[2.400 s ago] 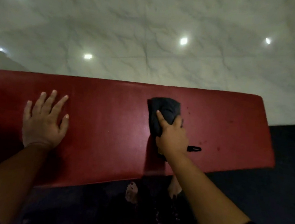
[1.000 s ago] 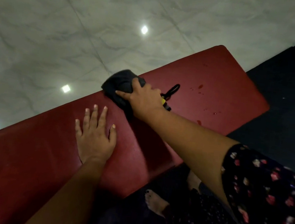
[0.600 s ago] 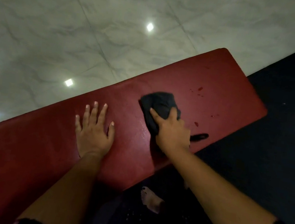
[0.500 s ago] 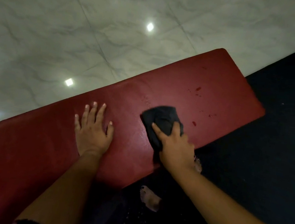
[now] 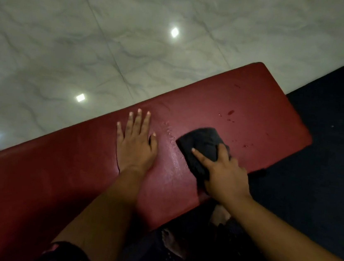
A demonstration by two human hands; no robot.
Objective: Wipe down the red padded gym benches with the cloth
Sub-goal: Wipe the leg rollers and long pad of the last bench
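Cloth (image 5: 202, 147), dark and bunched, pinned to the red padded bench (image 5: 246, 100) toward its right end, nearer the front edge, under the right hand (image 5: 226, 178). Forefinger and thumb stretched over the top, remaining fingers tucked out of sight, apparently gripping the bundle. Left hand (image 5: 135, 145) just beside, palm down, fingers spread flat on the padding, holding nothing. Between the two, a glistening wet streak (image 5: 172, 139). Beyond the cloth, toward the bench's free end, scattered droplets (image 5: 230, 112) not yet reached.

Likely trouble from here: droplets smeared rather than lifted if met with an already soaked bundle. Rounded far corner possibly missed for want of reach. Cloth perhaps dragged off the front edge, close under the wrist, and dropped onto the dark mat (image 5: 327, 149). Braced left palm also liable to slide on slick, wet padding.

Around: pale marble-look floor (image 5: 113, 36) past the far edge, dotted with lamp reflections. Bare foot (image 5: 220, 217) below the front edge, floral sleeve (image 5: 60, 253) at bottom left. Nothing on the padding between cloth and droplets, only the left hand itself covering a patch perhaps unwiped.
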